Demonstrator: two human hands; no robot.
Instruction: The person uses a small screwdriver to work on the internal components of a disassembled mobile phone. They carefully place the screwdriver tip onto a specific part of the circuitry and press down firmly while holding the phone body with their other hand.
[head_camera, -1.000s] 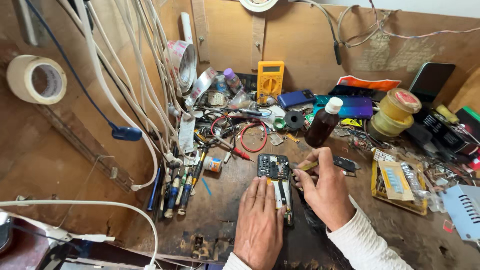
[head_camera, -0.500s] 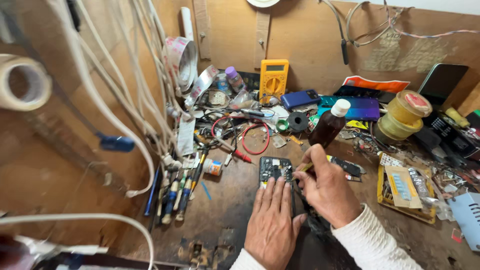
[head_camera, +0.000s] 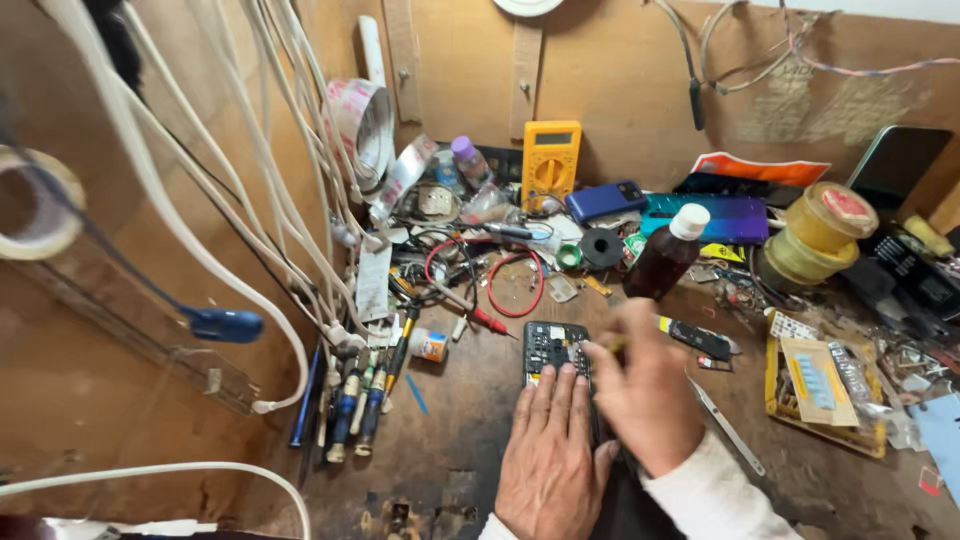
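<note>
Since the earlier frame the opened phone is being seen lower and nearer the middle of the view, and the right hand is being held a little farther down over its right edge. The phone is lying flat on the worn wooden bench, its back removed and the dark circuit board exposed, just below the looped red probe lead. The left hand is being laid flat on the lower part of the phone, fingers straight and pressed close together, pinning it to the bench. The right hand is being curled, its thumb and forefinger pinching a slim yellowish tool whose tip is being brought to the board; the tool's kind cannot be told for certain because of blur. A brown bottle with a white cap is standing upright just beyond the right hand, and a yellow multimeter is being leaned against the back wall. A row of screwdrivers is lying to the left of the phone, well apart from the hands, and tweezers are lying to the right of the right wrist.
</note>
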